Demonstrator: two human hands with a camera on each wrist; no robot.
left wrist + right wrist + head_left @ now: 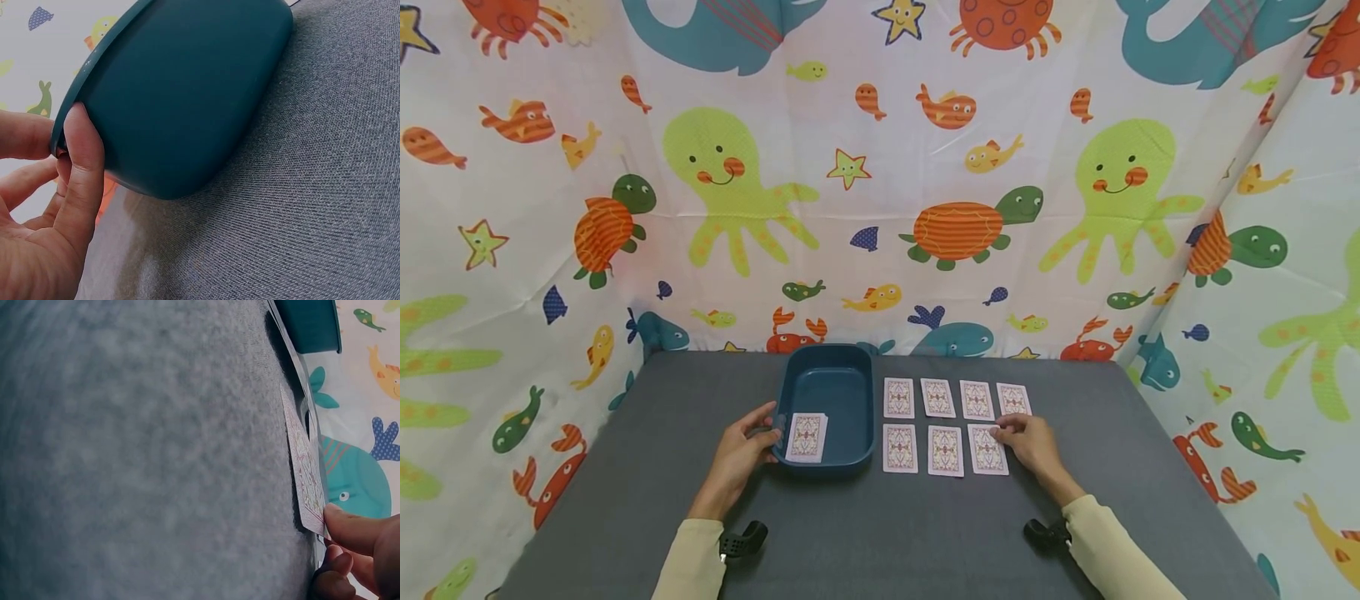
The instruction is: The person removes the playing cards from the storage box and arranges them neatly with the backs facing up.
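Note:
My left hand [736,454] pinches the left rim of a dark teal plastic tray [831,470]. In the left wrist view the thumb [85,150] lies against the tray's outer wall [181,87] while other fingers are at the rim. A small stack of patterned cards [807,437] lies in the tray's near left part. To the right, my right hand [1032,443] pinches the right edge of a face-down playing card [987,454], last in the near row. The right wrist view shows thumb and finger at that card's [306,472] corner.
Several more face-down cards lie in two rows right of the tray, including a near-row card [945,450] and a far-row card [898,398]. A grey cloth [880,542] covers the table. Behind stands a curtain [865,317] printed with sea animals.

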